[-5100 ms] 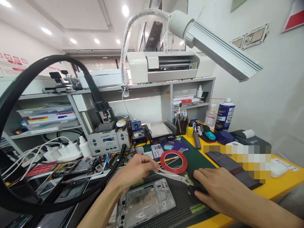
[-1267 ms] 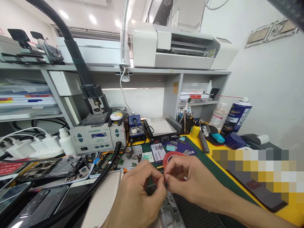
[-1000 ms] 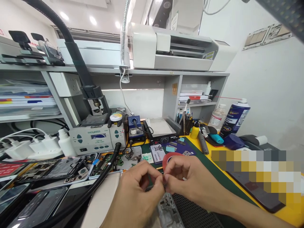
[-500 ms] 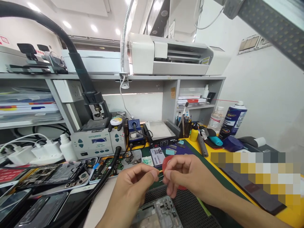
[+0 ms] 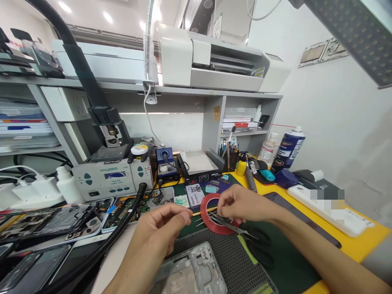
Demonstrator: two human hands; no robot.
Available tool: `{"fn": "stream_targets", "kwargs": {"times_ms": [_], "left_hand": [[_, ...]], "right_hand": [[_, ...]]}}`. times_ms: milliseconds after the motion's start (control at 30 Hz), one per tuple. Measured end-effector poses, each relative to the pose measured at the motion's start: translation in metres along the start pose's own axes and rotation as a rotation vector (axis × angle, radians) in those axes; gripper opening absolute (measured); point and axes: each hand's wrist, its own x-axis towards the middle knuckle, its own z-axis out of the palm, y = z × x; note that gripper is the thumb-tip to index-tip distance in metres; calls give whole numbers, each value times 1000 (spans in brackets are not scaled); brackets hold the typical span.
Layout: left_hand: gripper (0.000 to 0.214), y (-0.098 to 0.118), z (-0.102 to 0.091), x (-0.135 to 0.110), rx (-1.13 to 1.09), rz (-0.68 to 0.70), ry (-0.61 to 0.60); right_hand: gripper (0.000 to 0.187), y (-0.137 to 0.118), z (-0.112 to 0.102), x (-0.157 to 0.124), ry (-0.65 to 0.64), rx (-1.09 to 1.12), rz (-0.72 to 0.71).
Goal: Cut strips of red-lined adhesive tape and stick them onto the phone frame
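The right hand (image 5: 242, 203) pinches the tape roll (image 5: 206, 205), best held flat and steady, while the left hand (image 5: 159, 230) is pinched shut, its contents unclear.

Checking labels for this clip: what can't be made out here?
Head view only.
Left hand: anything between its pinched fingertips is too small.
Phone frame: cut off by the bottom edge.
Red tape roll: far side hidden behind the right hand.
White device at right: partly pixelated.

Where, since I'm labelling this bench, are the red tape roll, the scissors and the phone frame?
red tape roll (image 5: 203, 213): head view, ring's left side.
scissors (image 5: 236, 229): head view, on the blades.
phone frame (image 5: 190, 274): head view, its middle.
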Motion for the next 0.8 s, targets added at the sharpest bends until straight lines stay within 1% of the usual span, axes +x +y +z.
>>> {"fn": "stream_targets", "kwargs": {"times_ms": [133,300,533,800], "left_hand": [[26,0,-1,0,-3,-18,-12],[26,-1,-2,-2,1,-22,-35],[25,2,0,-4,11,-13,-39],[24,3,-1,-4,1,-3,-66]], "right_hand": [[12,7,-1,5,-62,-82,28],[12,9,3,6,-81,-156,17],[13,4,8,1,-38,-315,-36],[15,0,16,-3,76,-585,-152]]}}
